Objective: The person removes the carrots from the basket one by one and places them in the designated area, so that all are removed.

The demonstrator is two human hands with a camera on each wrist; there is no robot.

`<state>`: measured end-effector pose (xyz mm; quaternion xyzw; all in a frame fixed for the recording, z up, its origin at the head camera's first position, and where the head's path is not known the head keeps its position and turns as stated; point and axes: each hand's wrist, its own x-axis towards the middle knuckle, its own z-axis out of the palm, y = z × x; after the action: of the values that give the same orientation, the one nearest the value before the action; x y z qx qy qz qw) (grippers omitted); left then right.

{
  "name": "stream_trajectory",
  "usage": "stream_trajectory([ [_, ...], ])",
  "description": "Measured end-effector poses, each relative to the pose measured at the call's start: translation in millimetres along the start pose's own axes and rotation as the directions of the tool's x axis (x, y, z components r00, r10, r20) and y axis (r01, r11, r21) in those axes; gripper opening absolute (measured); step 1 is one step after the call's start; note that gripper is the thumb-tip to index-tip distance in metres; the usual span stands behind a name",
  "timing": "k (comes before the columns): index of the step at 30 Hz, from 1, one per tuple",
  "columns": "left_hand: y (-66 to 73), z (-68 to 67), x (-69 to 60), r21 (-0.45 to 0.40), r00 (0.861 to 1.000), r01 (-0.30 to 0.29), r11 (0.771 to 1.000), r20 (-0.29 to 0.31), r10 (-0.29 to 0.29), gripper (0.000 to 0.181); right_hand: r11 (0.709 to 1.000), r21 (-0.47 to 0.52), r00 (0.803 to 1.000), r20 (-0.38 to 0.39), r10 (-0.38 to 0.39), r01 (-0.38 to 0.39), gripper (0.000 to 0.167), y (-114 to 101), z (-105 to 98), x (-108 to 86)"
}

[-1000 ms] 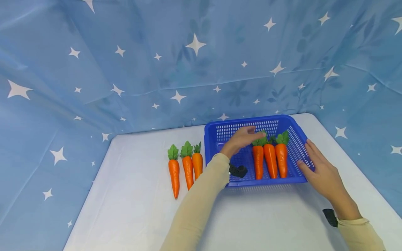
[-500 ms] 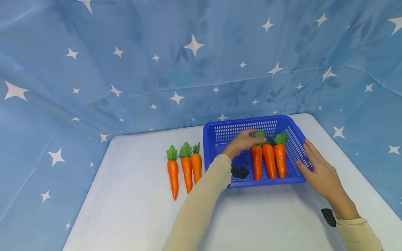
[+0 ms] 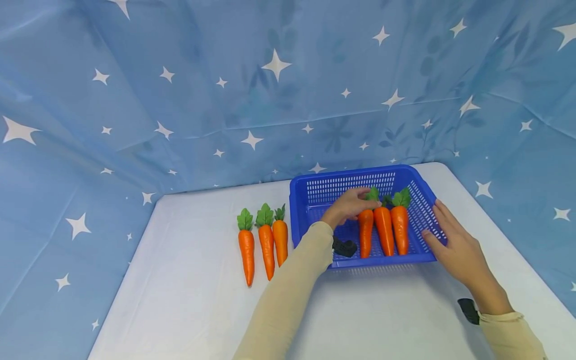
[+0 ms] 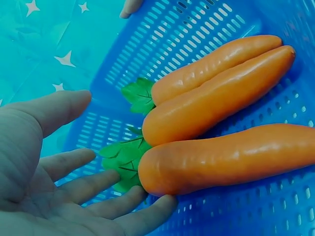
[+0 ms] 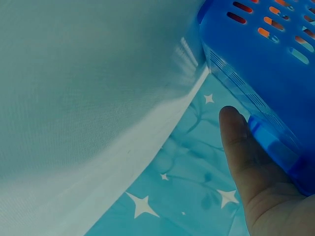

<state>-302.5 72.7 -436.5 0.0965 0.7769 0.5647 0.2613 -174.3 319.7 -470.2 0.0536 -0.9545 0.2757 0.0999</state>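
My left hand (image 3: 350, 206) is over the leafy end of the leftmost carrot (image 3: 365, 235) in the blue basket (image 3: 317, 262). In the left wrist view that hand (image 4: 74, 191) has its thumb apart and fingers extended, fingertips touching the near carrot (image 4: 231, 160) by its leaves (image 4: 125, 164). Two more carrots, a middle one (image 3: 384, 232) and a right one (image 3: 400, 231), lie beside it. My right hand (image 3: 461, 250) rests along the basket's right rim, thumb on the inner side; the right wrist view shows one digit of this hand (image 5: 256, 177) by the basket wall (image 5: 261, 64).
Three carrots lie on the white table (image 3: 189, 270) left of the basket: one at the left (image 3: 247, 257), one in the middle (image 3: 266, 247) and one (image 3: 281, 240) nearest the basket. A blue curtain with stars (image 3: 202, 100) hangs behind the table.
My left hand has lowered onto the top of the leftmost basket carrot, whose lower end has shifted slightly left. The right hand keeps its place at the rim. The head view has shifted slightly.
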Motion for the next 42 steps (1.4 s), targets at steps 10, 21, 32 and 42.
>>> stream_trajectory([
  [10, -5.7, 5.8, 3.6, 0.137, 1.000, -0.021, 0.990, -0.016, 0.023, 0.056, 1.000, -0.002, 1.000, 0.006, -0.002, 0.002, 0.076, 0, 0, 0.1],
  [21, -10.6, 9.3, 7.5, 0.236, 1.000, -0.001, 0.972, -0.030, 0.008, 0.048, 1.000, -0.010, 1.000, -0.002, -0.010, 0.010, 0.075, 0, 0, 1.5],
  [32, -15.7, 9.2, 8.2, 0.376, 1.000, 0.009, 0.926, -0.022, -0.001, 0.048, 1.000, -0.008, 1.000, 0.005, 0.003, -0.003, 0.075, 2, 1, 0.6],
  [42, -17.5, 8.1, 8.6, 0.415, 1.000, 0.008, 0.910, -0.017, -0.001, 0.048, 1.000, -0.007, 1.000, 0.009, 0.009, -0.009, 0.074, 1, 0, 0.9],
])
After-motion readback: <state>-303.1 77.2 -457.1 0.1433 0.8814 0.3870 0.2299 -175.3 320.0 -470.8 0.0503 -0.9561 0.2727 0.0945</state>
